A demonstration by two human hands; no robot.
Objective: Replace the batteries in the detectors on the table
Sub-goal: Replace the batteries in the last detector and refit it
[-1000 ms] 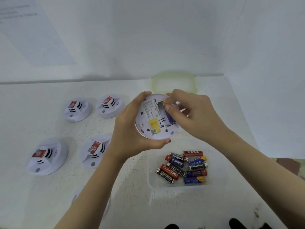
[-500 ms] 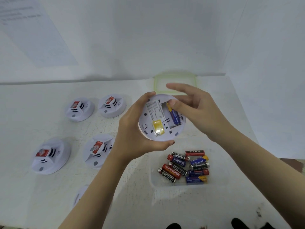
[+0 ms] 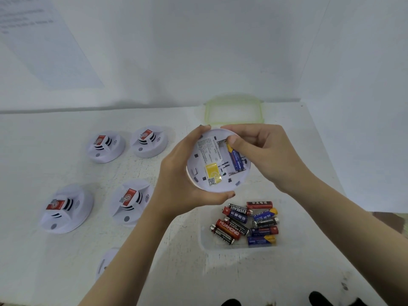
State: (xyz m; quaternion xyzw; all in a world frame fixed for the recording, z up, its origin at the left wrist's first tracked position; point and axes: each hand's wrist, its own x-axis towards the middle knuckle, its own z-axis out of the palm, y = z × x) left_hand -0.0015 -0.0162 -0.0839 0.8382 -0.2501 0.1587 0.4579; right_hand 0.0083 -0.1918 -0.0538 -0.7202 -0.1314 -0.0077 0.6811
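Observation:
My left hand grips a round white detector with its back facing me, above the table. A blue and yellow battery lies in the open compartment. The thumb of my right hand presses on the battery's top end, and the fingers curl round the detector's far rim. Several loose batteries lie in a clear tub just below my hands. Several more white detectors with red labels sit face up on the table to the left, among them one detector nearest my left wrist.
A green-rimmed lid lies at the back of the white table, against the wall. A further white detector shows partly behind my left forearm. The table's right edge runs close to the tub.
My right hand opened and lifted off the battery, then came back down; its thumb now presses the battery's top end. The detector has tilted slightly in my left hand.

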